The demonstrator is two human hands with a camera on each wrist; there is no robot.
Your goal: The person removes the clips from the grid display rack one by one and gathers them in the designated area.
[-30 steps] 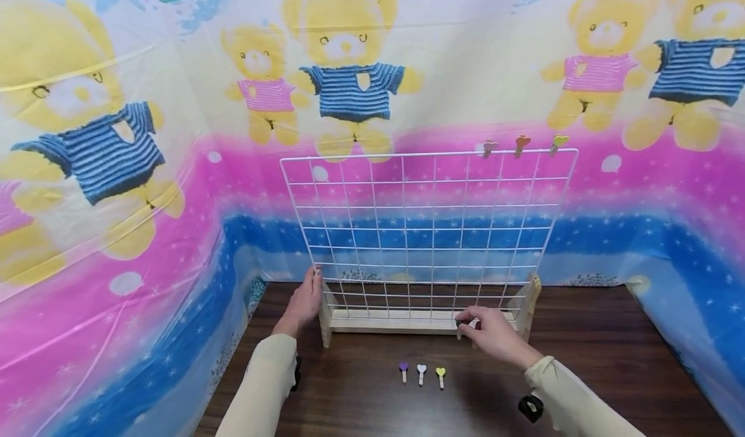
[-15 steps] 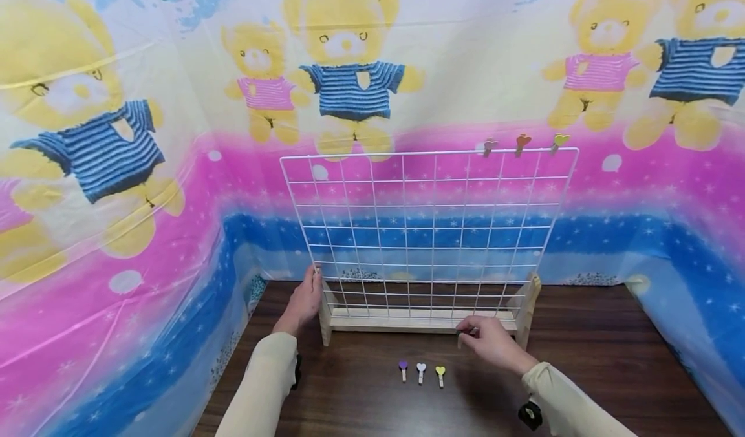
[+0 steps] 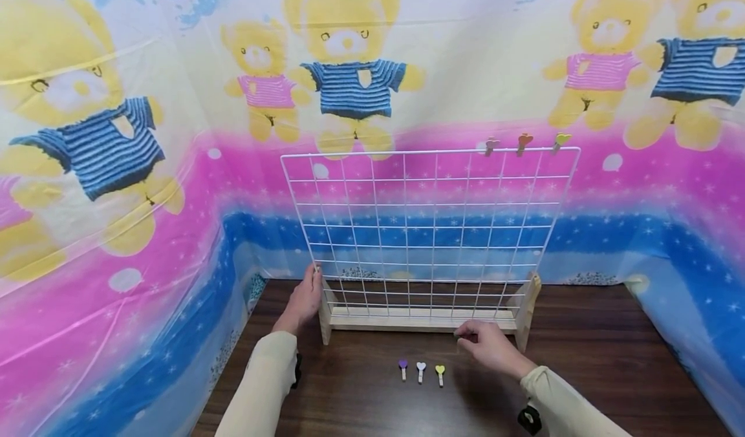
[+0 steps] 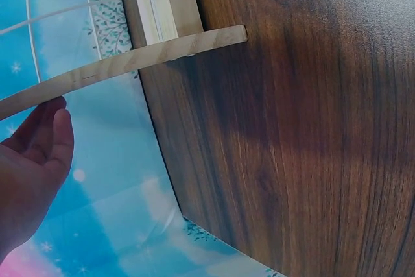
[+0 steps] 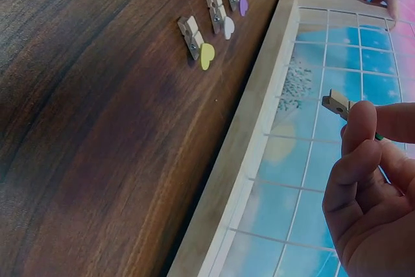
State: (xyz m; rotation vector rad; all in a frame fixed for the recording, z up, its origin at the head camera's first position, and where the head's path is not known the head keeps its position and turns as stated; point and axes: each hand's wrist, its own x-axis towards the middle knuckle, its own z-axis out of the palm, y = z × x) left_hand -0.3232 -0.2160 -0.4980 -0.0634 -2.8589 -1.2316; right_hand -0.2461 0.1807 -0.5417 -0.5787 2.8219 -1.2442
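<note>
Pinching a small wooden clip (image 5: 338, 102) between thumb and forefinger, the right hand (image 3: 487, 346) hovers just before the wire grid's (image 3: 427, 230) wooden base (image 3: 407, 322), while the left hand (image 3: 304, 301), fingers straight, steadies the grid's edge. Three heart-topped clips (image 3: 421, 372) lie on the desk (image 3: 611, 359) left of the right hand.

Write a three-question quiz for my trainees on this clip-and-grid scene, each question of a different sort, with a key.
1. True or false: the right hand pinches a small clip.
2. How many heart clips lie on the table? A. two B. three C. five
3. Fill in: the left hand rests against the left edge of the wire ____.

Key: 1 true. 2 B: purple clip, white clip, yellow clip. 3 grid.
</note>
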